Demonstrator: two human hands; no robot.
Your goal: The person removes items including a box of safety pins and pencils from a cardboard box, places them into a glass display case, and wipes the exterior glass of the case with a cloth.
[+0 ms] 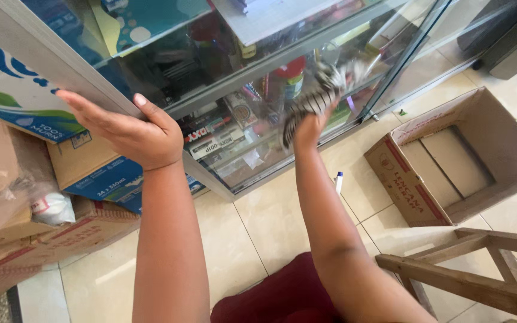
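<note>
Our left hand [131, 131] lies spread on the metal edge of the glass display cabinet [252, 113], while our right hand [310, 127] presses a gripped striped cloth [315, 98] against its front pane. Below, an open cardboard box [456, 161] and wooden stool [480, 269] stand on the tiled floor [270, 215].

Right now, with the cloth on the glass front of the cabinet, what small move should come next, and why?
Probably slide the striped cloth sideways along the glass front. The right hand presses it against the pane, and much glass beside it is uncovered. The left hand rests on the cabinet's top edge, which seems to give steady support.
</note>
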